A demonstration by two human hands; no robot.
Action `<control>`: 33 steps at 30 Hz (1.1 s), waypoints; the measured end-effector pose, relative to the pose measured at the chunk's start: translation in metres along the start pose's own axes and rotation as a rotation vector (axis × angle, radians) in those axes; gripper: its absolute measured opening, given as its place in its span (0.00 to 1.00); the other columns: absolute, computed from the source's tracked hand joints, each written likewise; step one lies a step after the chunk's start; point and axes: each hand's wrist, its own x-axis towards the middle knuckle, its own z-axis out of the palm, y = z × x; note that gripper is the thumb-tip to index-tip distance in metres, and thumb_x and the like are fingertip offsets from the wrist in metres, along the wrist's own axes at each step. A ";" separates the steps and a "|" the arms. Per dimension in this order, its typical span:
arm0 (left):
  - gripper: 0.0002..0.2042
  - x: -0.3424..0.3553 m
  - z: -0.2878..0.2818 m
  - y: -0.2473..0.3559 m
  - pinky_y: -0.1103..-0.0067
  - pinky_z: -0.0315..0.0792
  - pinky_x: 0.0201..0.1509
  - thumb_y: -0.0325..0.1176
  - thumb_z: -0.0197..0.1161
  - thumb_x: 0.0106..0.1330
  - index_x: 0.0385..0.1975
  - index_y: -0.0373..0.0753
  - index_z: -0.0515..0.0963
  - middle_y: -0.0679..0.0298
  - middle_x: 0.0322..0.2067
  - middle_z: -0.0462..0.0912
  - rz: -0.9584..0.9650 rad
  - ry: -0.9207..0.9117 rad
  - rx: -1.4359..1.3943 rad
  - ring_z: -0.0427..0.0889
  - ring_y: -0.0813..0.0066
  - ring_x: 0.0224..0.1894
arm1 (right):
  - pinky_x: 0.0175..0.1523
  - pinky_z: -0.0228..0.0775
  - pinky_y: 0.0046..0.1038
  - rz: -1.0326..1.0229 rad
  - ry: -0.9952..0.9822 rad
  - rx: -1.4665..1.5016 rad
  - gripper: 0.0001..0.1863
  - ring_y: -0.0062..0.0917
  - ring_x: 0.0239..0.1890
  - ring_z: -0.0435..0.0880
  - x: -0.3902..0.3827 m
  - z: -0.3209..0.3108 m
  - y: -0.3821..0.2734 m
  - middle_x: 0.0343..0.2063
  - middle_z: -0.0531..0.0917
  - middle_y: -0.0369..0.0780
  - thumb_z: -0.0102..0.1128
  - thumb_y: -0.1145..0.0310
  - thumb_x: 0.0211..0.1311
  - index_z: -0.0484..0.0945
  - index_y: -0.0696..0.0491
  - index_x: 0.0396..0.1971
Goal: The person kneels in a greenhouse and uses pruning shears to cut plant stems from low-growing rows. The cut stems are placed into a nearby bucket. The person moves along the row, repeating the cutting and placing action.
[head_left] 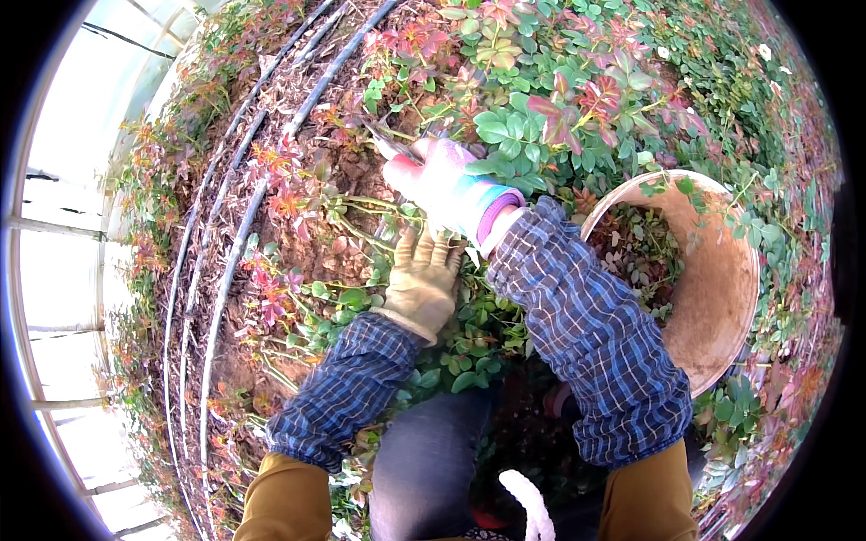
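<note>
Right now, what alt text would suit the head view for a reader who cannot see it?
A person's right hand, in a pink glove, holds pruning shears to low leafy stems, while the left hand, in a tan glove, rests among the stems below. A tan bucket holding clippings sits on the right, and black irrigation hoses run along the soil.

Right hand (442, 180) holds shears (392, 144) at twelve o'clock over the left hand (422, 279); a bucket (722, 298) of clippings (636, 248) sits at three, pipes (225, 270) at nine.
</note>
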 end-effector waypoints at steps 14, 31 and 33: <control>0.27 0.009 -0.010 0.009 0.48 0.35 0.72 0.50 0.38 0.69 0.66 0.47 0.57 0.56 0.69 0.55 0.047 -0.077 0.553 0.49 0.54 0.71 | 0.42 0.75 0.40 0.172 0.090 0.237 0.24 0.44 0.36 0.83 0.026 0.017 0.007 0.28 0.83 0.51 0.59 0.48 0.54 0.82 0.58 0.29; 0.17 0.042 0.111 0.007 0.65 0.68 0.60 0.36 0.57 0.66 0.55 0.44 0.71 0.60 0.48 0.78 -0.182 -0.020 3.009 0.75 0.63 0.51 | 0.49 0.71 0.28 -0.150 -0.189 0.000 0.27 0.28 0.42 0.80 -0.136 0.034 -0.033 0.38 0.82 0.45 0.64 0.59 0.56 0.73 0.58 0.53; 0.18 0.042 0.121 0.020 0.65 0.67 0.60 0.37 0.56 0.66 0.55 0.44 0.71 0.60 0.49 0.78 -0.083 -0.135 3.046 0.75 0.63 0.52 | 0.48 0.71 0.22 -0.164 -0.173 -0.016 0.30 0.19 0.42 0.78 -0.129 0.051 -0.034 0.40 0.81 0.40 0.65 0.62 0.58 0.69 0.62 0.57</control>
